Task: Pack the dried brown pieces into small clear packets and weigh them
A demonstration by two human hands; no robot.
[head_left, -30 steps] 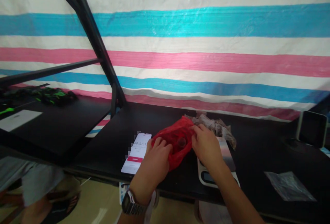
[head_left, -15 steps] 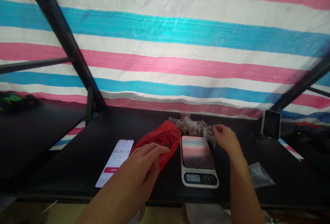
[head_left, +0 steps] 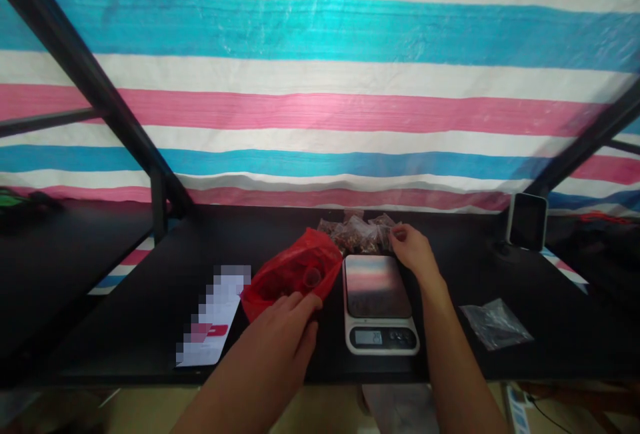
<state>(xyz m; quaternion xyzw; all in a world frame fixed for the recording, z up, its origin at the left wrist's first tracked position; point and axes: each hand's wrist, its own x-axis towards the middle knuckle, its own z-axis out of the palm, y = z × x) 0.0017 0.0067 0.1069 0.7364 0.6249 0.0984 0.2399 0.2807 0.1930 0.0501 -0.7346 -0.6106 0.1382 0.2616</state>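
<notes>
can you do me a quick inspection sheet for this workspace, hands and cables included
Surface: black table, dark and flat.
Job's things: red bag, mouth open, a round clear item inside; clear bags with small brownish contents, behind the scale, its display figures too small to read.
Clutter: phone left of the red bag, partly pixelated; flat clear bag and dark-screened device to the right.
Hands: left hand at the red bag's near edge; right hand at the clear bags' right end, grip unclear.
Cables: apparently one thin dark cable, below the table, lower right.
Surroundings: striped sheet behind; dark beams both sides.
</notes>
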